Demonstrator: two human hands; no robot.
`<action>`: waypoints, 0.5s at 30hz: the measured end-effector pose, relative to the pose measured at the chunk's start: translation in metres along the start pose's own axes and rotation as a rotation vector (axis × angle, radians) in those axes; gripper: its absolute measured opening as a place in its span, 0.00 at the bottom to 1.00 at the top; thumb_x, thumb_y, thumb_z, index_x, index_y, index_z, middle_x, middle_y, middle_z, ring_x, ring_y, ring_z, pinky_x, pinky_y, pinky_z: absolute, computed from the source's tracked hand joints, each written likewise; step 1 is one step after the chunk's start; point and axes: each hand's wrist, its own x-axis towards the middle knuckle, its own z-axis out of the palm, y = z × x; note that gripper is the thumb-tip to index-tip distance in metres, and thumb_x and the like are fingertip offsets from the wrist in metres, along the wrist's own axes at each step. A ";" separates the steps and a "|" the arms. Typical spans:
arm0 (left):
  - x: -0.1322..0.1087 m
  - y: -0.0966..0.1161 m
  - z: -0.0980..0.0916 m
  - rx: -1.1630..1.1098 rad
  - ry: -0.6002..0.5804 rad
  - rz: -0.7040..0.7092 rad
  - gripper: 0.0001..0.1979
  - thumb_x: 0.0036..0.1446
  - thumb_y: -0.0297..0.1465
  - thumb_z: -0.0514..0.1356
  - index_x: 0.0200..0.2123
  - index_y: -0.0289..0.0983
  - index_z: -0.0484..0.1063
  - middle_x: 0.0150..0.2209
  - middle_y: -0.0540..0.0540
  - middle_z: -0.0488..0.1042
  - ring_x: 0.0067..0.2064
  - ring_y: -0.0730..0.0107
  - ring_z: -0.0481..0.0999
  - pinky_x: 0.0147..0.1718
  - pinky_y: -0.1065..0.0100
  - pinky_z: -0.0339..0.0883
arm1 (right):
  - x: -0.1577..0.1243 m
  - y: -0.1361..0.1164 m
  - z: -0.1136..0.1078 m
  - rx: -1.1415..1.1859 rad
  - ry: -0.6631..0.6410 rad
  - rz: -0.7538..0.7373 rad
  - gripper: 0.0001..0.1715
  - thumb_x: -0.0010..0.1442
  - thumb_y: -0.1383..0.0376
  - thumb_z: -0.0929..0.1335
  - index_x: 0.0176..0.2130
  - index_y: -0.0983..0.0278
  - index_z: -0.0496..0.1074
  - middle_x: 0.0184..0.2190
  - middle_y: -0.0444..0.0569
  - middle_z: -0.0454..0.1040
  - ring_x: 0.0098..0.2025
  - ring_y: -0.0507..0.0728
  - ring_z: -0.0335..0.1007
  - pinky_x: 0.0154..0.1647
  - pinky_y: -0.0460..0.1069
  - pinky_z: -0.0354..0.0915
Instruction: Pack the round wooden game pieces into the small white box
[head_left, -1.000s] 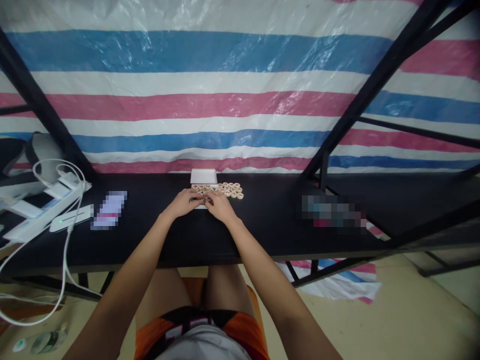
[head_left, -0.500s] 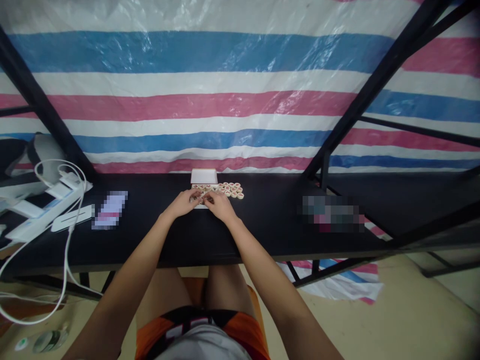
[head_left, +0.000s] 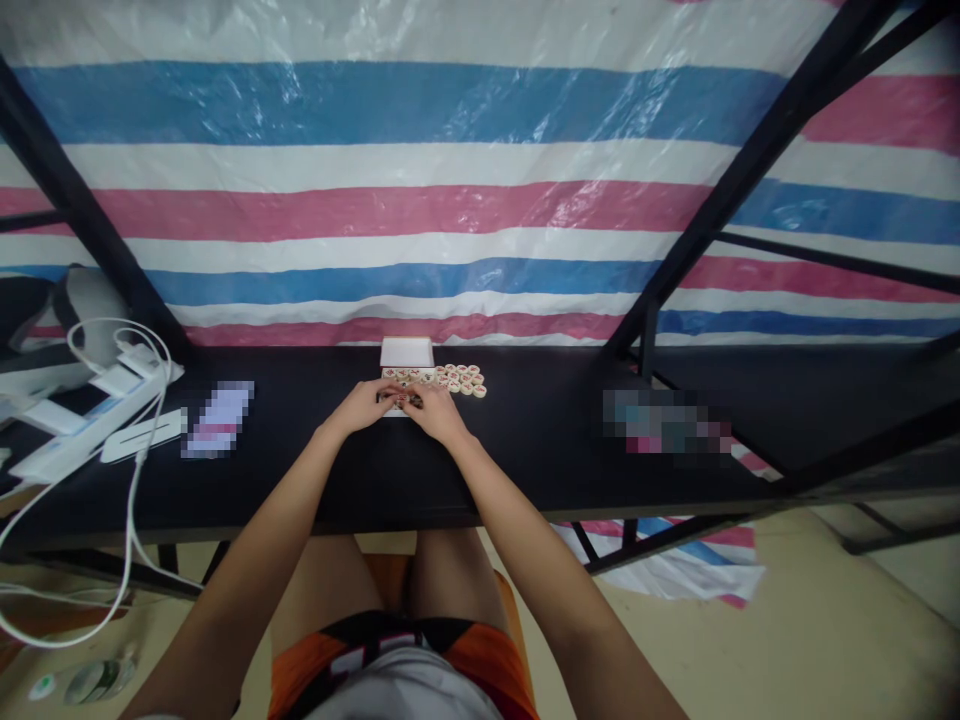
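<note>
My left hand [head_left: 365, 405] and my right hand [head_left: 436, 410] meet over a small white box [head_left: 405, 378] packed with round wooden game pieces on the black table [head_left: 525, 450]. Both sets of fingers curl and pinch at pieces in the box; what exactly each grips is too small to name. A loose cluster of round wooden pieces [head_left: 462, 379] with red markings lies just right of the box. The white box lid [head_left: 407, 352] lies behind it, near the striped tarp.
A striped red, white and blue tarp [head_left: 450, 200] hangs behind the table. White power strips and cables [head_left: 97, 410] crowd the left end, with a blurred card [head_left: 217, 419] beside them. Another blurred item [head_left: 667, 424] lies at right. Black frame bars [head_left: 720, 190] rise at right.
Both hands have shifted slightly forward over the box, fingers still working among the pieces. Nothing else has moved.
</note>
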 end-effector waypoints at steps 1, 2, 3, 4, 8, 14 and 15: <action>0.000 0.000 0.000 0.015 0.009 0.002 0.15 0.58 0.35 0.55 0.45 0.38 0.75 0.45 0.46 0.78 0.46 0.63 0.76 0.48 0.65 0.67 | 0.000 -0.001 0.000 0.014 0.014 -0.003 0.12 0.59 0.63 0.67 0.42 0.63 0.74 0.37 0.49 0.76 0.42 0.57 0.68 0.47 0.51 0.61; 0.000 -0.001 0.000 0.036 0.020 0.001 0.15 0.57 0.35 0.55 0.45 0.38 0.75 0.45 0.46 0.78 0.46 0.63 0.76 0.49 0.65 0.66 | 0.000 -0.002 0.000 0.029 0.026 -0.007 0.11 0.58 0.63 0.67 0.41 0.63 0.74 0.36 0.49 0.76 0.41 0.57 0.68 0.47 0.51 0.61; 0.001 -0.001 0.001 0.060 0.034 -0.003 0.15 0.57 0.35 0.56 0.46 0.38 0.74 0.46 0.46 0.78 0.47 0.62 0.76 0.49 0.64 0.66 | 0.000 -0.003 -0.001 0.045 0.035 -0.011 0.10 0.58 0.63 0.67 0.40 0.63 0.74 0.35 0.48 0.76 0.41 0.57 0.68 0.47 0.51 0.61; 0.001 -0.002 0.001 0.083 0.050 -0.008 0.15 0.57 0.35 0.56 0.46 0.38 0.74 0.46 0.45 0.77 0.47 0.61 0.75 0.50 0.64 0.65 | 0.000 -0.003 -0.001 0.061 0.046 -0.014 0.10 0.57 0.63 0.67 0.39 0.63 0.74 0.35 0.48 0.76 0.40 0.57 0.68 0.47 0.51 0.61; 0.002 -0.005 0.001 0.145 0.127 -0.025 0.16 0.57 0.35 0.56 0.47 0.37 0.73 0.47 0.42 0.75 0.50 0.59 0.73 0.53 0.60 0.62 | 0.001 0.004 -0.008 0.106 0.184 0.039 0.13 0.57 0.63 0.66 0.42 0.64 0.73 0.37 0.50 0.74 0.42 0.57 0.68 0.48 0.51 0.61; 0.001 -0.014 0.001 0.159 0.086 -0.070 0.16 0.57 0.36 0.56 0.46 0.36 0.73 0.47 0.41 0.71 0.51 0.59 0.71 0.55 0.59 0.62 | -0.003 0.035 -0.031 0.081 0.278 0.371 0.15 0.55 0.62 0.65 0.43 0.63 0.72 0.37 0.50 0.74 0.38 0.57 0.69 0.44 0.50 0.64; 0.001 -0.015 0.001 0.154 0.077 -0.075 0.16 0.57 0.36 0.55 0.46 0.36 0.73 0.47 0.41 0.71 0.51 0.59 0.71 0.55 0.59 0.62 | -0.004 0.038 -0.033 0.069 0.246 0.422 0.14 0.55 0.61 0.65 0.41 0.62 0.72 0.37 0.49 0.74 0.38 0.57 0.69 0.43 0.50 0.64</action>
